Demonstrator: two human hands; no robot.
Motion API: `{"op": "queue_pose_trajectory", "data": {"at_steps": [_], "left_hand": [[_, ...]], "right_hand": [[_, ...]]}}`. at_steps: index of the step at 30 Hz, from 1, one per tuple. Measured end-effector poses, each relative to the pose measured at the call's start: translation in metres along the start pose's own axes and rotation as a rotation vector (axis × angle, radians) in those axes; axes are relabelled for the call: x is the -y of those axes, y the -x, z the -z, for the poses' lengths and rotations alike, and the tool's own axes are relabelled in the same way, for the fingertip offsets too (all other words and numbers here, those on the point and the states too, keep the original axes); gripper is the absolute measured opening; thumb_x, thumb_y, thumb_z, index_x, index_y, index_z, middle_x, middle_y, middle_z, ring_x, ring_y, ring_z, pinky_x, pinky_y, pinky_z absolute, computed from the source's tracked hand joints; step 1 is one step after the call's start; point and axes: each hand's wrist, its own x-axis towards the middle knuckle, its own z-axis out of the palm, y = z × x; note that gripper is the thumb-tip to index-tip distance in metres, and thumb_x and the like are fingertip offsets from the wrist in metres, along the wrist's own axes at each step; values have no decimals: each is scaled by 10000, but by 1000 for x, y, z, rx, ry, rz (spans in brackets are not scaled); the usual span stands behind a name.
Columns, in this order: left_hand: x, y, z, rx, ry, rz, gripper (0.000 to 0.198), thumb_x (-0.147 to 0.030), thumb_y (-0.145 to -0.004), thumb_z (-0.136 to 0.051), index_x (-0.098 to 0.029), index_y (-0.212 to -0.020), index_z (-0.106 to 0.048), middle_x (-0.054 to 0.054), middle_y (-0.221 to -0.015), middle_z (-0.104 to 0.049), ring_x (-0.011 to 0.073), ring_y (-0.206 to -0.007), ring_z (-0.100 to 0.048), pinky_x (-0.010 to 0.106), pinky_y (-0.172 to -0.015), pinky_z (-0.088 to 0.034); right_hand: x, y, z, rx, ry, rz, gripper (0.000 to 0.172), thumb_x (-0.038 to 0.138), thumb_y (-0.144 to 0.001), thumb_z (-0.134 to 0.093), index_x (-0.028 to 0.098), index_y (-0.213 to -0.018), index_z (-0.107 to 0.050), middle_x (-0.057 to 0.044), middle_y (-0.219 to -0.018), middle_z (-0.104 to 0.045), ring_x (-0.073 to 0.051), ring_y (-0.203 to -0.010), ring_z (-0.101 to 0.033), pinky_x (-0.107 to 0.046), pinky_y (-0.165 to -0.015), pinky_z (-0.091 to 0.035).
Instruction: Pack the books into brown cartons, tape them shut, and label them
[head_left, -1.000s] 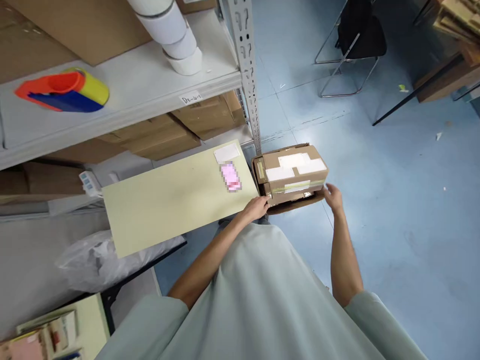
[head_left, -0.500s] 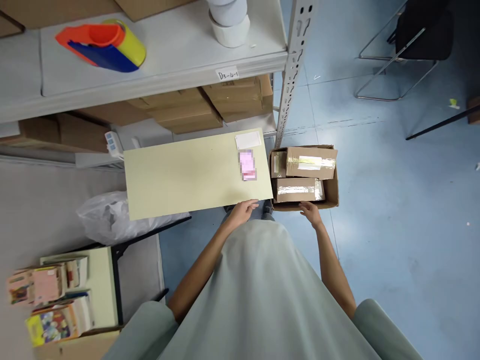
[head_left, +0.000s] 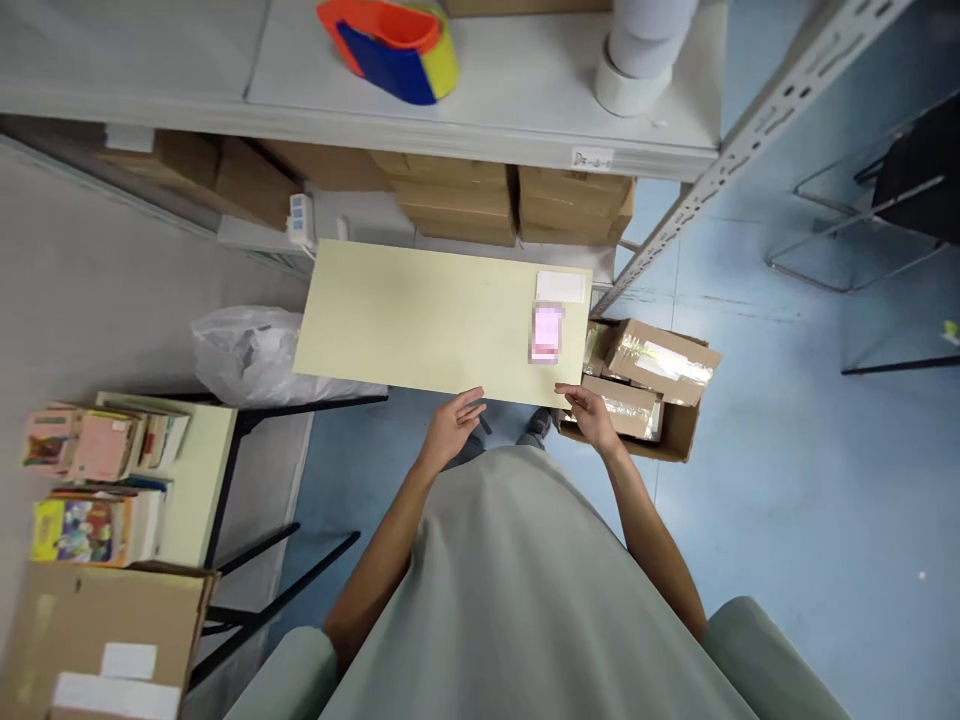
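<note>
My left hand is held just in front of the pale yellow tabletop, its fingers apart and nothing in them. At the tabletop's front right corner is my right hand, fingers stretched toward the edge and holding nothing; whether they touch it I cannot tell. Near the right end of the tabletop lie a white slip of paper and a small pink item blurred by pixels. Beside my right hand, on the floor, an open carton holds several taped brown boxes.
A grey shelf with cartons below runs behind the table, ending at a slotted metal post. Books and a large carton stand left, near a plastic bag. A black chair is far right.
The view has turned. My right hand has come left from beside the open carton to the tabletop's corner. My left hand has shifted slightly left, its fingers now more spread.
</note>
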Motion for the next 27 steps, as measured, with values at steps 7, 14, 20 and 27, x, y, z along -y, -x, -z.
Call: {"op": "queue_pose_trajectory", "data": {"at_steps": [7, 14, 20, 27], "left_hand": [[12, 52, 84, -250, 216, -85, 585, -343, -862, -783, -205, -1424, -691, 163, -1559, -698, 353, -1363, -741, 538, -1232, -570], [65, 117, 183, -489, 387, -221, 478, -296, -881, -738, -187, -1346, -726, 146, -1445, -771, 321, -1294, -780, 548, -1225, -578], [90, 177, 251, -704, 307, -212, 358, -308, -1007, -650, -212, -1330, -767, 127, -1388, -791, 293, -1269, -773, 486, -1159, -623], [98, 232, 299, -980, -169, -296, 333, -277, -1092, -628, -307, -1375, -802, 138, -1420, -698, 314, -1321, -659, 539, -1131, -600]], "right_hand": [[50, -3, -123, 11, 23, 95, 223, 275, -774, -679, 262, -990, -730, -117, -1501, -736, -318, -1554, -575, -584, -1353, -355], [68, 9, -313, 271, 44, 49, 254, 399, -841, -818, 287, -1043, -711, -107, -1569, -692, -289, -1583, -539, -557, -1355, -359], [56, 36, -469, 578, 65, -29, 380, 302, -752, -793, 323, -1116, -687, -61, -1551, -698, -250, -1598, -520, -512, -1372, -368], [51, 60, -601, 829, 121, -263, 482, 306, -804, -737, 331, -1285, -745, -54, -1619, -658, -287, -1620, -493, -521, -1323, -440]]}}
